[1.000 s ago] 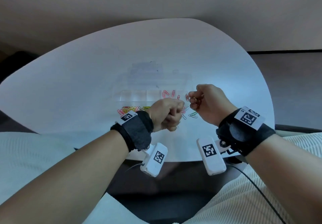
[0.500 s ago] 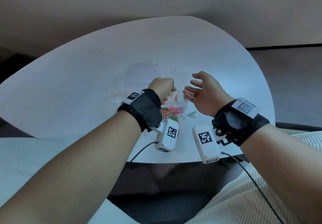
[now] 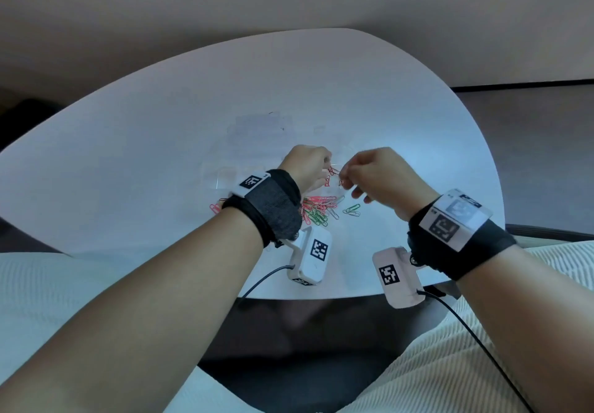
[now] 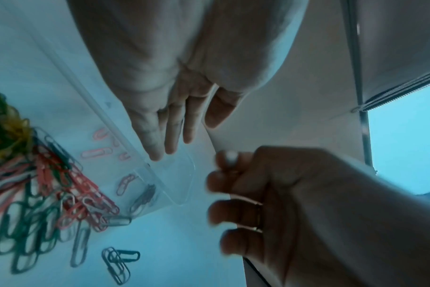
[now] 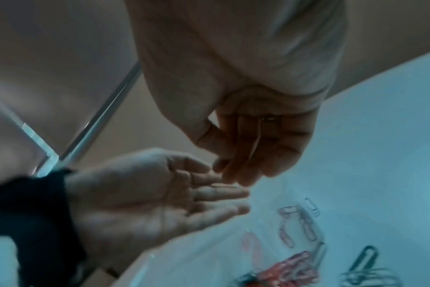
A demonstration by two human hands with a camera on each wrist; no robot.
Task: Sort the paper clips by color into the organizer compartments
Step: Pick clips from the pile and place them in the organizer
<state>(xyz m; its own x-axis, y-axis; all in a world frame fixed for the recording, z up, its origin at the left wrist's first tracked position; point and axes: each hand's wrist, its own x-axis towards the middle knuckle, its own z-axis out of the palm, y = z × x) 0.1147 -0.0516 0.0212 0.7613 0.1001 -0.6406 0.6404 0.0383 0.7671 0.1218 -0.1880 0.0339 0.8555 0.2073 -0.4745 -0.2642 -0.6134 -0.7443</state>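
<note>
Clear plastic, hard to make out against the white table [image 3: 128, 171], forms the organizer [image 4: 182, 186], whose long axis runs left to right in front of the person; its rounded right end sits under the 2 hands. Half a second ago the left hand [image 3: 305, 165] was a fist above the organizer and the right hand [image 3: 382, 175] was spread open, apart from it. Now they have met over the organizer's right end. The left hand has opened, palm up, fingers straight and together, holding nothing that can be seen. The right hand has drawn its fingers in, its fingertips [image 5: 236, 174] touching the left hand's fingers; blur hides whether they pinch anything. A red paper clip [image 3: 334, 171] shows in the gap between the hands, tilted, its long axis slanting down to the right; which hand carries it cannot be told. Inside the organizer's right end lie a few pink clips [image 4: 97, 153], pointing different ways. On the person's side of the organizer sits the unsorted pile [image 3: 316, 210] of red, green, yellow and silver clips, lying in mixed directions. Just right of that pile, 2 linked green clips [image 3: 352, 209] lie flat, their long axes angled up to the right.
</note>
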